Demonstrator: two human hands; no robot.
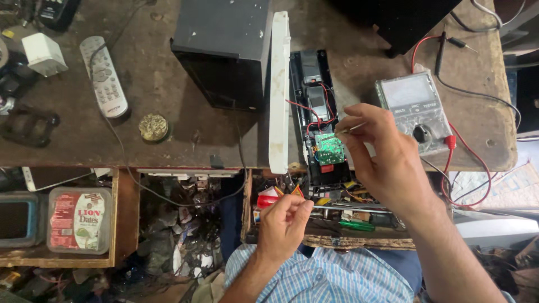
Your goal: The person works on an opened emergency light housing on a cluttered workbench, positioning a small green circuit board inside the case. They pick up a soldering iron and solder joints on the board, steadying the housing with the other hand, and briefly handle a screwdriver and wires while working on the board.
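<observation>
Fingers [349, 128] of my right hand [382, 154] pinch narrow on a small thin part, likely a wire end or lead, too small to identify. They hover just above the green circuit board [329, 148]. That board sits inside the open black case [314, 112], which lies on the table [168, 123] near its front edge, with red wires [314, 112] running up from the board toward the far end of the case. A long white cover [279, 95] stands on edge just left of the case.

My left hand [283, 224] is low, near my shirt, over the open drawer [337, 216] of loose tools. Its fingers are curled closed; whether anything is held between them I cannot tell.

An analog meter [416, 109] rests right of the case, with red and black leads trailing off it. A dark box [224, 50] stands behind the white cover. A grey remote [104, 76] lies well apart at left.

Judgement: the step in hand is work at the board, at its upper right edge. The next move calls for a steady, fine placement at the board without pulling the red wires.
</observation>
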